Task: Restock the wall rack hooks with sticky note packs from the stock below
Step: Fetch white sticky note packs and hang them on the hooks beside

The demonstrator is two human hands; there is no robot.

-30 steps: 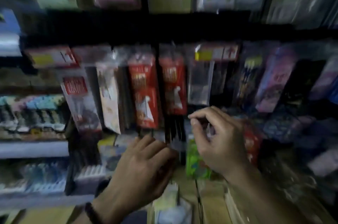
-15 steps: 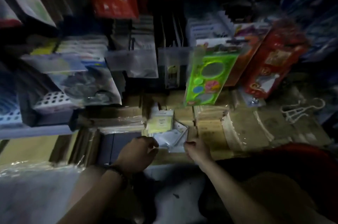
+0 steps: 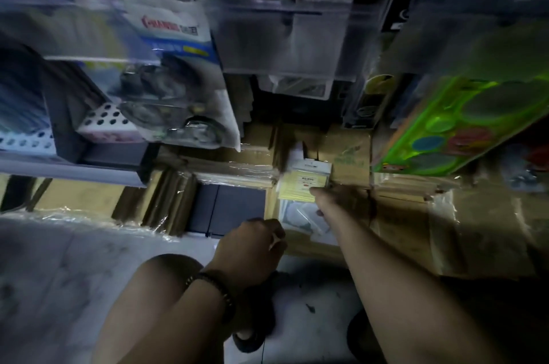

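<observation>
A: Where's the sticky note pack (image 3: 306, 182)?
B: Low among the boxes (image 3: 349, 160), your right hand (image 3: 325, 199) at its bottom edge, left hand (image 3: 252, 243) curled nearby. I can't tell what either's fingers grip. In this dim light, a loose hold could drop it.

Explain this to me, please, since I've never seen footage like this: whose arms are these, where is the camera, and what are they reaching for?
There is no machine here: these are a person's two bare arms, filmed by a wide-angle camera worn on the head, looking down at stock below hanging goods. The right hand reaches to a yellow sticky note pack propped among brown cardboard boxes; blur hides whether it grips it. The left hand, with a beaded bracelet on its wrist, is curled nearby; what it holds, if anything, is unclear. A green stencil pack hangs at right.
</observation>
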